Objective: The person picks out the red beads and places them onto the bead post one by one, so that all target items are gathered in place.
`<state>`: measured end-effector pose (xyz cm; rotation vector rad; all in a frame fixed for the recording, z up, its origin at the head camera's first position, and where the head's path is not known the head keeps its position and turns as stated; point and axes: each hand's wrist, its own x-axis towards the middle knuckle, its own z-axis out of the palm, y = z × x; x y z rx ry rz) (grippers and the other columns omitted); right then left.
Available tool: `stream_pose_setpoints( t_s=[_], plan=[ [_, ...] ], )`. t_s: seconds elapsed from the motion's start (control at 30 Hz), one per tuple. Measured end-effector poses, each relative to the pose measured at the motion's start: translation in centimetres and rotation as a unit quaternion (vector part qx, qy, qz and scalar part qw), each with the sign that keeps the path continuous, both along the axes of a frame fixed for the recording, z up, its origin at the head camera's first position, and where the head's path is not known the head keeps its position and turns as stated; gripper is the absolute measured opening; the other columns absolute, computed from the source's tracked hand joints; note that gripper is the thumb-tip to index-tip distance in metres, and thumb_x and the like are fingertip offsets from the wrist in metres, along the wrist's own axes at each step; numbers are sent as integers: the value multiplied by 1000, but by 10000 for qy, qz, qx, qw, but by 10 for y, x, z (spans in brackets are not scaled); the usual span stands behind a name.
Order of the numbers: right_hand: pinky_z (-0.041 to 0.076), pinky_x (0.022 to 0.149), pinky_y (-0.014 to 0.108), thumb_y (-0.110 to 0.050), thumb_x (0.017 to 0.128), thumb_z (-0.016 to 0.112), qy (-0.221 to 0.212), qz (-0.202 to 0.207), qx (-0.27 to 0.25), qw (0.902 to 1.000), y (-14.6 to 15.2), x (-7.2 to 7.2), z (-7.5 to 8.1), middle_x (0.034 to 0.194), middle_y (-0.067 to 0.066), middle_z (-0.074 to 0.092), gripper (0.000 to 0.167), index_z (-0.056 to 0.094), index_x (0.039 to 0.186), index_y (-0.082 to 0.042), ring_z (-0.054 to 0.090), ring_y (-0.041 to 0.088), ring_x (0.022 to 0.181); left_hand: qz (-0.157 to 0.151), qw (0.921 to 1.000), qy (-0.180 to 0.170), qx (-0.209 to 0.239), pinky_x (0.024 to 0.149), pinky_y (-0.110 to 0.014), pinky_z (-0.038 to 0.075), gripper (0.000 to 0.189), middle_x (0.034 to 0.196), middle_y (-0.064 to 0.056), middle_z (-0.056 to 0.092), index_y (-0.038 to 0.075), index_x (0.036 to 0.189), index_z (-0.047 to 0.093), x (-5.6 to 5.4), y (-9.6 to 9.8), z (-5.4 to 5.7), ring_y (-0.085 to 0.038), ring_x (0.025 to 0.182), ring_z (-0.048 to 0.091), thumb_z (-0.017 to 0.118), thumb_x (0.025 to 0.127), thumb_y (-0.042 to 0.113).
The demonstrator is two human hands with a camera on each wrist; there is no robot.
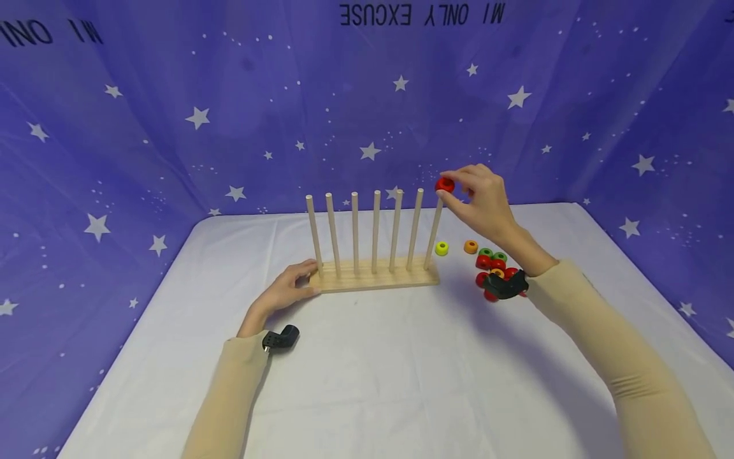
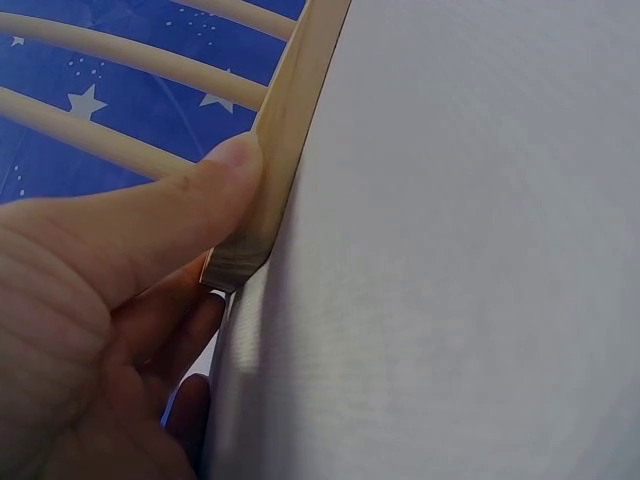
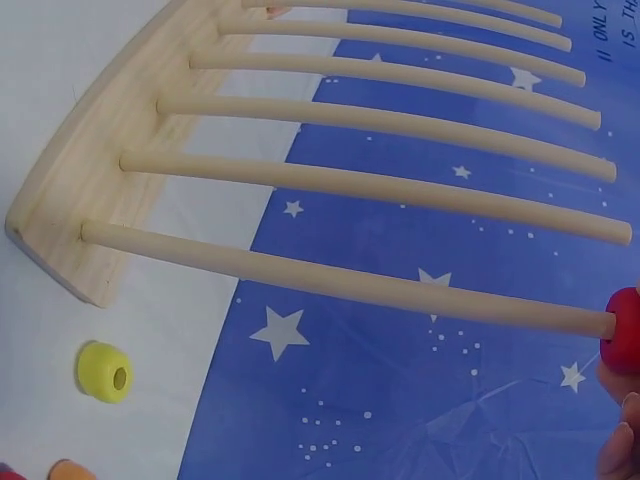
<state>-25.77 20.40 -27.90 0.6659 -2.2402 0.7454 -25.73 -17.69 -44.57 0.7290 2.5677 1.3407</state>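
A wooden rack [image 1: 373, 280] with several upright pegs stands on the white table. My left hand [image 1: 287, 288] grips the left end of its base; the left wrist view shows the thumb [image 2: 215, 185] on the base's edge with fingers beyond it. At the top of the rightmost peg [image 3: 350, 285], my right hand [image 1: 482, 197] pinches a red bead [image 1: 445, 185] between thumb and fingers. In the right wrist view the red bead [image 3: 624, 332] meets the peg's tip. How far the bead is over the tip, I cannot tell.
Right of the rack lie a yellow bead [image 1: 441, 248] and an orange bead [image 1: 471, 247]. Green beads [image 1: 500, 257] and several red beads [image 1: 483, 262] cluster under my right wrist, partly hidden by its black camera [image 1: 506, 285]. A blue star-patterned curtain [image 1: 321, 115] surrounds the table's back and sides.
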Motion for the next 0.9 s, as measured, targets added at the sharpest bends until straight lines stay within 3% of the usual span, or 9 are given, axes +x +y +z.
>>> stream_pose_setpoints(
  t_s=[0.3,0.67,0.9],
  plan=[
    [27,61,17,-13,79,74,-62,18,-137,9999,1,-2,-4,78,15,66,28,70,103,0,41,15,67,273,9991,-170,-293,115,-59,14,61,152,-24,26,-3,139,39,4,0,3,-45,141,19,65,86,11],
    [27,59,15,-14,78,76,-138,-20,-187,9997,1,-2,-8,76,17,65,26,72,99,0,41,15,66,267,9989,-94,-362,115,-59,14,61,152,-24,27,-3,139,40,4,0,2,-45,140,21,65,86,11],
    [29,62,21,-14,77,76,-219,-9,-165,9996,2,-3,-12,76,16,65,26,71,97,2,44,21,65,265,9985,-76,-466,115,-58,17,61,152,-24,27,-3,140,39,6,1,5,-45,140,21,65,86,13]
  ],
)
